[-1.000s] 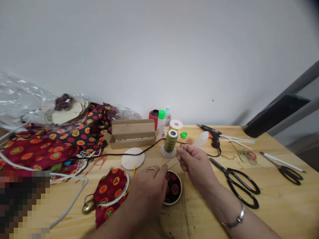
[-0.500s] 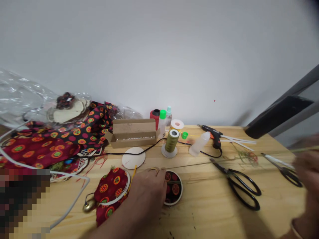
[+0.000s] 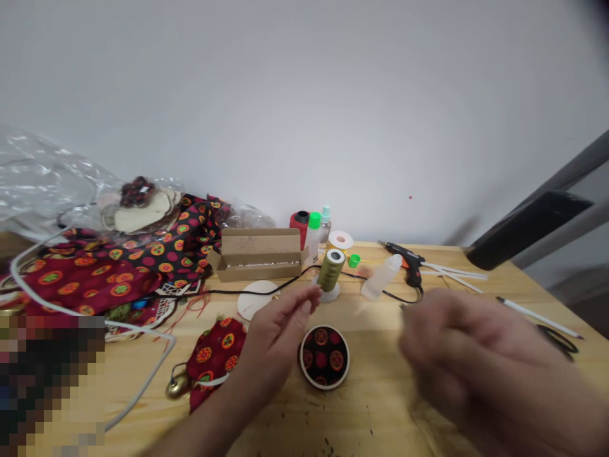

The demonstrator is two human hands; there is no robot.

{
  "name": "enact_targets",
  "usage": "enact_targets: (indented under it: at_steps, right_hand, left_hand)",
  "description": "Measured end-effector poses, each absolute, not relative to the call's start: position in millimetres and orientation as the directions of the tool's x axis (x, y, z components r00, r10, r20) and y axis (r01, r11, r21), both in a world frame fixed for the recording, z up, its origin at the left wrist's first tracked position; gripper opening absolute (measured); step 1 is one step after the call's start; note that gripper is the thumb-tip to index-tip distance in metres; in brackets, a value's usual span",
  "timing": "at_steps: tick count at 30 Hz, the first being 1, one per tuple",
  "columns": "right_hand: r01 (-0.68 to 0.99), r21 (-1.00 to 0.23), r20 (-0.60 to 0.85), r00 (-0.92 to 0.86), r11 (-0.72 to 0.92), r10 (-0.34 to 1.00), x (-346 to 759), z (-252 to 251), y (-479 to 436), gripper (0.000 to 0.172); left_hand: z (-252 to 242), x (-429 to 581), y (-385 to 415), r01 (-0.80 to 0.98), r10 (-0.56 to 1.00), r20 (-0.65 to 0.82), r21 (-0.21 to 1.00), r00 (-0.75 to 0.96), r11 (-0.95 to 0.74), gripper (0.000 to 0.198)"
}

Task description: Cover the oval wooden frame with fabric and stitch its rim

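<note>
My left hand (image 3: 280,330) is raised over the table, thumb and fingers pinched together just left of the olive thread spool (image 3: 330,270); what they hold, if anything, is too small to name. Large and blurred at the right, my right hand (image 3: 457,355) is closed, its contents hidden. Between the hands a round piece covered in black patterned fabric (image 3: 325,357) with a pale rim lies on the table. Under and left of my left forearm is a red patterned fabric piece (image 3: 216,349) with a brass bell (image 3: 177,385).
Behind are an open cardboard box (image 3: 261,254), a green-capped bottle (image 3: 313,235), a translucent bottle (image 3: 380,277) and a glue gun (image 3: 406,257) with its black cable. Patterned fabric (image 3: 95,279) is heaped at left. A white pen (image 3: 542,318) and black-handled scissors (image 3: 559,343) lie at right.
My left hand has lifted off the black round piece. My right hand has moved left and nearer the camera, now covering the large black scissors. The stretched thread is no longer visible.
</note>
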State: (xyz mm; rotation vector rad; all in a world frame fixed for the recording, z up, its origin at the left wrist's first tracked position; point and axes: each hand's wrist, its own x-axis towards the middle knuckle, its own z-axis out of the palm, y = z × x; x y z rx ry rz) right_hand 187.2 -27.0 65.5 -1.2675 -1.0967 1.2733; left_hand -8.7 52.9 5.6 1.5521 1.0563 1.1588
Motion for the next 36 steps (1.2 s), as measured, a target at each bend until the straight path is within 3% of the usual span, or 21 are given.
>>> enact_targets:
  at_steps: [1, 3, 6, 11, 18, 27, 32, 36]
  right_hand:
    - [-0.11, -0.975, -0.186, -0.054, -0.191, 0.981, 173, 73, -11, 0.015]
    - [-0.163, -0.965, -0.184, -0.141, -0.207, 0.973, 149, 77, 18, 0.016]
    - [-0.035, -0.986, -0.161, -0.057, -0.163, 0.985, 135, 63, 42, 0.015]
    - [0.001, -0.984, -0.179, -0.024, -0.179, 0.983, 142, 31, 52, 0.013]
    - [0.036, -0.984, -0.175, -0.008, -0.174, 0.985, 145, 21, 60, 0.013]
    - [0.102, -0.977, -0.188, -0.011, -0.185, 0.982, 143, 17, 61, 0.014]
    - [0.177, -0.976, -0.128, -0.003, -0.126, 0.992, 143, 14, 61, 0.014]
    - [0.202, -0.976, -0.091, -0.01, -0.087, 0.996, 143, 14, 59, 0.012]
  left_hand:
    - [7, -8, 54, -0.06, 0.968, 0.116, 0.993, 0.224, -0.105, 0.025]
    - [9, -7, 55, -0.34, 0.951, 0.005, 0.935, 0.308, 0.105, 0.024]
    - [11, -4, 57, -0.497, 0.916, -0.095, 0.816, 0.389, 0.296, 0.021]
    - [7, -1, 56, -0.397, 0.88, -0.166, 0.844, 0.445, 0.36, 0.026]
    - [3, -1, 57, -0.123, 0.913, -0.154, 0.969, 0.378, 0.214, 0.033]
    - [12, -2, 58, 0.159, 0.951, -0.147, 0.982, 0.271, 0.106, 0.023]
    - [8, -2, 60, 0.155, 0.96, -0.155, 0.981, 0.235, 0.12, 0.019]
    - [5, -2, 62, -0.013, 0.933, -0.245, 0.966, 0.265, 0.257, 0.018]
